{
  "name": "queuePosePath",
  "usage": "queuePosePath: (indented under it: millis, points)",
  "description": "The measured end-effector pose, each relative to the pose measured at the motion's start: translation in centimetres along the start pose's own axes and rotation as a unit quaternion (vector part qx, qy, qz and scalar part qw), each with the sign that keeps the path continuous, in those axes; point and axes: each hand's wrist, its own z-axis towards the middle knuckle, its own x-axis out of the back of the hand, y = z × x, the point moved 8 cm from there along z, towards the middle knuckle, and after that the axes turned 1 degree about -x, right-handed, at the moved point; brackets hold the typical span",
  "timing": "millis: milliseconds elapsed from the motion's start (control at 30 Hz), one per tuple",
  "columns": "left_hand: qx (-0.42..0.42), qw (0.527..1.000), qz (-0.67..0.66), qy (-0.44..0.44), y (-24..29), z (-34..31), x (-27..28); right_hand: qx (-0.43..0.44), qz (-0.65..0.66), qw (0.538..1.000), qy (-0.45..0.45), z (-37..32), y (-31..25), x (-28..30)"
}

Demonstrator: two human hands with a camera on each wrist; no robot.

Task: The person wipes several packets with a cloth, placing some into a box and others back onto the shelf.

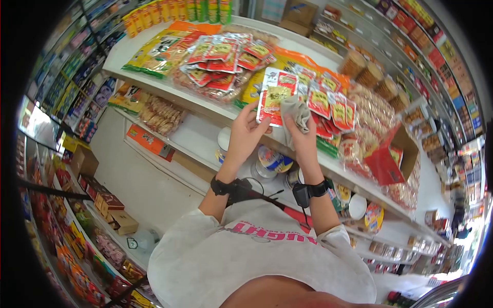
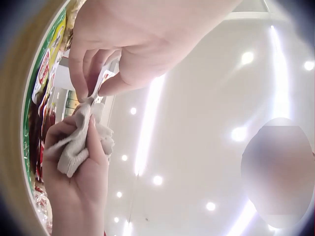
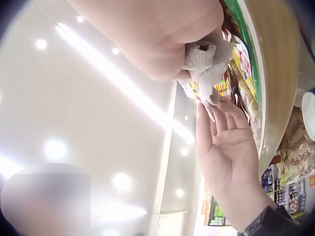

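A: Held a red-and-white packet [image 1: 276, 95] up over the shelf [image 1: 115, 61]! Gripped how?

B: Pinched at seven o'clock on its lower edge, between thumb and barely parted fingers of the left hand [image 1: 245, 133]. Clasped a bunched grey cloth [image 1: 295, 106] in the right hand [image 1: 304, 141], too, closed snugly around it and apparently set against the packet at five o'clock.

A: Looked like a wipe, then? Done well how?

B: Probably called for bracing the packet from behind, stroking lightly away from the pinch, and turning out a clean fold of cloth.

A: Risked anything?

B: Risked creasing the packet, perhaps, or nudging the loose pile [image 1: 221, 54] at ten o'clock.
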Motion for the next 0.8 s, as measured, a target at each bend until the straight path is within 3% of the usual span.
queuePosePath:
  millis: [200, 533, 567, 633, 800]
  points:
    - [-0.07, 0.992, 0.04, 0.1, 1.3, 1.6, 6.7, -0.067, 0.02, 0.988, -0.141, 2.6, 2.8, -7.3]
    - [-0.077, 0.991, 0.042, 0.096, 0.9, 6.8, 7.8, 0.023, 0.031, 0.998, -0.043, 9.9, 4.3, -9.2]
    - [-0.107, 0.986, 0.082, 0.097, 0.8, 7.3, 8.0, 0.036, 0.013, 0.999, -0.039, 10.8, 4.6, -9.2]
    - [-0.164, 0.968, 0.163, 0.095, 0.5, 8.1, 8.1, 0.059, -0.033, 0.996, -0.058, 12.6, 5.0, -9.5]
    - [-0.183, 0.956, 0.202, 0.109, 1.9, 7.2, 7.3, 0.073, -0.079, 0.991, -0.079, 15.5, 5.4, -10.9]
